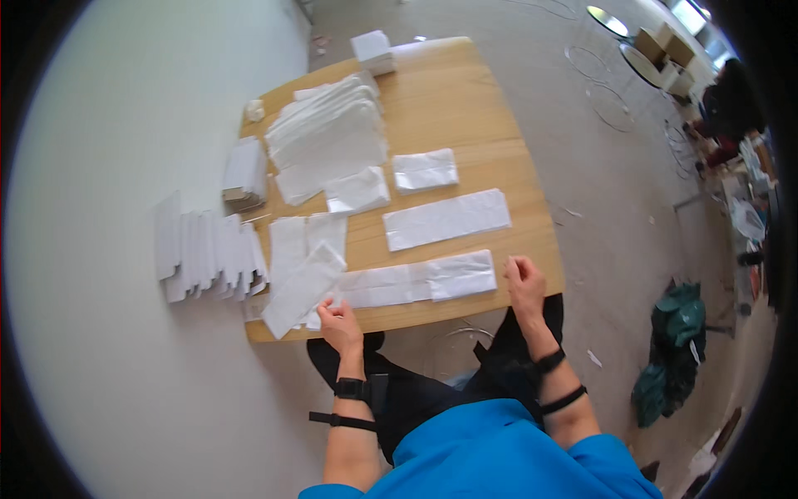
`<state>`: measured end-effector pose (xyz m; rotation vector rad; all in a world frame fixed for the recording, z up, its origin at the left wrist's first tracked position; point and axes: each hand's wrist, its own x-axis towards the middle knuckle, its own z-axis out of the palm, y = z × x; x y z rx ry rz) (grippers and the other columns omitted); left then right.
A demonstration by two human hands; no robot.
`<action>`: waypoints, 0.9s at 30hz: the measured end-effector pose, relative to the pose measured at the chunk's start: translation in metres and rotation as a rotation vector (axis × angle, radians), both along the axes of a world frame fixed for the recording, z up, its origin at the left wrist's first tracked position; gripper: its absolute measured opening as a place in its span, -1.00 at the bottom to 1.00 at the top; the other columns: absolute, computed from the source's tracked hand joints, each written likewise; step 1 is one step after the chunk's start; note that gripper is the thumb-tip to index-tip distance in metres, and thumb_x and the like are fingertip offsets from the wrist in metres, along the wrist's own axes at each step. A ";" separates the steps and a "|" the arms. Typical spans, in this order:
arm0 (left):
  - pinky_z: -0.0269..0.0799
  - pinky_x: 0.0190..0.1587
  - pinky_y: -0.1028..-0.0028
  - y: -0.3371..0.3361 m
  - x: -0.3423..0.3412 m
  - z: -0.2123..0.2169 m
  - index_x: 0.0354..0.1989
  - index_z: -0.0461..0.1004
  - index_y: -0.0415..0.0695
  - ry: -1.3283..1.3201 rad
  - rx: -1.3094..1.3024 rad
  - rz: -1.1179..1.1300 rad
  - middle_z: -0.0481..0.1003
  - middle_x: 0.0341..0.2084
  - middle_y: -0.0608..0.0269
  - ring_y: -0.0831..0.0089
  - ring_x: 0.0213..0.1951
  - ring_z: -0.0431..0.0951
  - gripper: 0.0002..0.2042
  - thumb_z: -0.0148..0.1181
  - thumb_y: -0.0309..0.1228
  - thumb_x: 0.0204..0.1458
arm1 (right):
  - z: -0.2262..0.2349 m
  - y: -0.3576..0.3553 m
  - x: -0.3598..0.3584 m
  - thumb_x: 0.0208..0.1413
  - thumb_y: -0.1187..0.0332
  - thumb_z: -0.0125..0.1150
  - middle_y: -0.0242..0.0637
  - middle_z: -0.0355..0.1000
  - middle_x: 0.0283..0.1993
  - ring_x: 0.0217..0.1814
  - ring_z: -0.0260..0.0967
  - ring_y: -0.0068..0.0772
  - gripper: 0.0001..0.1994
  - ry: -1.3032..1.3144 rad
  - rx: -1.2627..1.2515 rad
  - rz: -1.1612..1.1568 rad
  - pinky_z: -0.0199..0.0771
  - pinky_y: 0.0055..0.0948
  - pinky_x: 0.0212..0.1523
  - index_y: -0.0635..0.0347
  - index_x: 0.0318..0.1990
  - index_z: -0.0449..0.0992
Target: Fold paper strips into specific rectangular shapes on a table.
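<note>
A long strip of thin white sheet (pixel 386 285) lies across the near part of the table, its right end folded into a thicker layered pad (pixel 461 275). My left hand (pixel 341 327) is at the left end of this strip, fingers bent and closed on the edge of the white sheet there. Beside it, a loose white sheet (pixel 299 293) lies slantwise over others. My right hand (pixel 525 283) hovers just past the strip's right end, fingers curled together, with nothing visible in them. Farther up lie a long folded strip (pixel 449 219) and a short folded pad (pixel 426 170).
A large pile of white sheets (pixel 328 133) covers the table's far left. White boxes (pixel 372 51) and a stack of flat white cartons (pixel 245 170) stand by the edges. More cartons (pixel 208 249) lean against the wall. A dark green bag (pixel 673 349) sits on the floor at right.
</note>
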<state>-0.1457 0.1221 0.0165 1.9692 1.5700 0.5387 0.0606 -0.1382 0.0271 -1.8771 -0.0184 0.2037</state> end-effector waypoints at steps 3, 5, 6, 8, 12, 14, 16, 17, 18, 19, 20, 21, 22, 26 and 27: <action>0.41 -0.32 0.23 0.002 0.002 -0.009 -0.15 0.36 -0.15 0.190 0.018 0.027 0.50 -0.55 0.18 0.19 -0.41 0.54 -0.65 0.25 -0.26 -0.05 | 0.023 -0.012 -0.022 0.13 0.34 0.16 -0.41 0.39 -0.58 -0.51 0.29 -0.68 -0.81 0.052 -0.029 0.095 0.32 -0.57 -0.46 0.32 -0.40 0.49; 0.41 -0.28 0.18 0.004 0.005 -0.005 -0.19 0.38 -0.13 0.200 0.001 0.060 0.53 -0.54 0.16 0.14 -0.36 0.56 -0.65 0.27 -0.21 -0.07 | 0.023 -0.016 -0.039 0.11 0.37 0.17 -0.43 0.39 -0.58 -0.53 0.28 -0.68 -0.83 0.065 -0.063 0.193 0.31 -0.58 -0.48 0.31 -0.40 0.49; 0.41 -0.27 0.20 0.004 0.006 -0.003 -0.24 0.40 -0.12 0.203 -0.046 0.061 0.53 -0.53 0.16 0.14 -0.35 0.56 -0.70 0.26 -0.22 -0.07 | 0.024 -0.017 -0.048 0.11 0.37 0.17 -0.43 0.39 -0.58 -0.53 0.28 -0.68 -0.83 0.064 -0.056 0.207 0.31 -0.58 -0.48 0.31 -0.40 0.49; 0.41 -0.28 0.24 0.007 0.005 0.003 -0.44 0.45 -0.13 0.184 -0.104 0.050 0.51 -0.51 0.18 0.15 -0.38 0.54 -0.78 0.27 -0.24 -0.08 | 0.028 -0.018 -0.057 0.09 0.38 0.20 -0.41 0.39 -0.60 -0.58 0.27 -0.66 -0.85 0.103 -0.017 0.249 0.31 -0.56 -0.51 0.30 -0.39 0.51; 0.39 -0.27 0.28 -0.011 0.019 0.024 -0.49 0.45 -0.15 0.063 0.139 -0.097 0.48 -0.48 0.17 0.20 -0.37 0.50 -0.81 0.29 -0.32 -0.10 | 0.054 0.003 -0.069 0.06 0.38 0.22 -0.32 0.45 -0.44 -0.44 0.36 -0.61 -0.84 0.018 -0.034 0.390 0.38 -0.56 -0.41 0.31 -0.31 0.51; 0.36 -0.25 0.30 -0.034 0.035 0.059 -0.49 0.44 -0.17 -0.218 0.144 -0.292 0.45 -0.44 0.14 0.24 -0.32 0.46 -0.87 0.27 -0.42 -0.11 | 0.065 0.028 -0.072 0.10 0.36 0.19 -0.32 0.45 -0.33 -0.36 0.37 -0.61 -0.82 -0.029 0.064 0.459 0.39 -0.57 -0.34 0.31 -0.24 0.49; 0.37 -0.21 0.32 -0.066 0.052 0.083 -0.45 0.46 -0.19 -0.280 -0.005 -0.406 0.46 -0.41 0.16 0.25 -0.29 0.47 -0.90 0.26 -0.47 -0.10 | 0.071 0.056 -0.073 0.13 0.36 0.16 -0.36 0.44 -0.29 -0.33 0.34 -0.62 -0.81 -0.074 0.122 0.477 0.39 -0.58 -0.31 0.31 -0.20 0.48; 0.38 -0.17 0.34 -0.082 0.060 0.087 -0.41 0.48 -0.20 -0.336 -0.145 -0.507 0.48 -0.38 0.18 0.26 -0.26 0.47 -0.91 0.24 -0.51 -0.09 | 0.070 0.069 -0.071 0.11 0.32 0.19 -0.36 0.45 -0.29 -0.33 0.36 -0.61 -0.79 0.147 0.288 0.422 0.40 -0.57 -0.33 0.31 -0.23 0.49; 0.38 -0.17 0.34 -0.095 0.067 0.086 -0.41 0.48 -0.20 -0.342 -0.150 -0.509 0.48 -0.38 0.18 0.26 -0.26 0.47 -0.91 0.24 -0.51 -0.09 | 0.065 0.075 -0.067 0.09 0.27 0.22 -0.36 0.47 -0.30 -0.33 0.38 -0.60 -0.75 0.365 0.450 0.361 0.42 -0.56 -0.35 0.31 -0.26 0.49; 0.37 -0.11 0.33 -0.110 0.074 0.085 -0.35 0.49 -0.20 -0.375 -0.073 -0.723 0.48 -0.30 0.16 0.23 -0.19 0.47 -0.88 0.24 -0.52 -0.09 | 0.050 0.068 -0.057 0.09 0.27 0.22 -0.36 0.47 -0.30 -0.33 0.38 -0.60 -0.75 0.357 0.442 0.353 0.42 -0.56 -0.35 0.31 -0.26 0.49; 0.37 -0.05 0.32 -0.118 0.079 0.084 -0.29 0.49 -0.20 -0.407 0.010 -0.934 0.48 -0.22 0.15 0.19 -0.13 0.47 -0.84 0.24 -0.52 -0.09 | 0.028 0.057 -0.043 0.11 0.27 0.22 -0.39 0.46 -0.31 -0.34 0.38 -0.61 -0.76 0.369 0.387 0.268 0.43 -0.56 -0.36 0.30 -0.25 0.50; 0.37 -0.05 0.32 -0.118 0.080 0.083 -0.29 0.49 -0.20 -0.409 0.008 -0.933 0.48 -0.22 0.15 0.19 -0.13 0.47 -0.84 0.24 -0.52 -0.09 | 0.029 0.054 -0.034 0.12 0.27 0.22 -0.42 0.46 -0.32 -0.35 0.37 -0.61 -0.77 0.386 0.336 0.189 0.44 -0.56 -0.36 0.29 -0.25 0.51; 0.34 0.01 0.28 -0.115 0.081 0.081 -0.22 0.48 -0.19 -0.400 0.094 -0.910 0.46 -0.14 0.13 0.16 -0.06 0.44 -0.78 0.24 -0.53 -0.09 | 0.030 0.050 -0.029 0.14 0.28 0.19 -0.42 0.48 -0.34 -0.35 0.39 -0.62 -0.80 0.383 0.438 0.079 0.46 -0.57 -0.36 0.24 -0.26 0.52; 0.02 0.29 0.16 -0.094 0.072 0.060 0.10 0.32 -0.14 -0.175 0.336 -0.978 0.26 0.19 0.14 0.16 0.25 0.19 -0.53 0.22 -0.39 -0.04 | 0.048 0.013 -0.003 0.15 0.29 0.19 -0.41 0.49 -0.32 -0.34 0.42 -0.62 -0.83 0.378 0.427 0.038 0.50 -0.54 -0.33 0.20 -0.26 0.53; -0.08 0.34 0.14 -0.090 0.072 0.056 0.18 0.25 -0.15 -0.054 0.389 -1.019 0.19 0.25 0.14 0.17 0.31 0.10 -0.45 0.22 -0.33 -0.02 | 0.049 0.002 0.003 0.14 0.28 0.19 -0.40 0.50 -0.30 -0.32 0.44 -0.60 -0.83 0.415 0.418 0.028 0.51 -0.52 -0.31 0.19 -0.24 0.53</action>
